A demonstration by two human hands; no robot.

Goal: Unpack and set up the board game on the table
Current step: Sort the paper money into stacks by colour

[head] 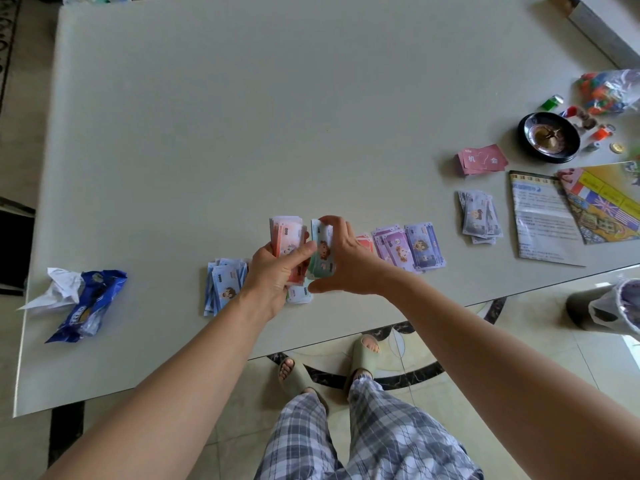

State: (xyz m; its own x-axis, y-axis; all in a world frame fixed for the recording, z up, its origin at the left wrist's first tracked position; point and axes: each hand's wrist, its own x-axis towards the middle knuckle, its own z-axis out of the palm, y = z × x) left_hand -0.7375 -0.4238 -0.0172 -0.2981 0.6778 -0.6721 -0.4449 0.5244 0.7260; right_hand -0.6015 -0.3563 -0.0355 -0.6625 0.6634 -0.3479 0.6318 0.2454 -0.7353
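Head view put both hands just inside the near edge of the table [242, 116]. My left hand [273, 275] had its fingers curled round the red notes [285, 233], thumb laid across their face. My right hand [346, 261] pinched the green notes [323, 251] end to end between thumb and fingertips, and the two bundles touched.

A blue pile [223, 289] lay just left of the left wrist and purple piles [408, 249] just right of the right hand, both near that edge. Further right sat a grey pile [479, 216], the cards [483, 160], the sheet [540, 220] reaching the table's edge, the board [606, 199], the wheel [549, 136] and the bag [609, 91]. A wrapper [86, 303] lay by the left edge. Beyond the hands, plain tabletop ran wide to the far edge.
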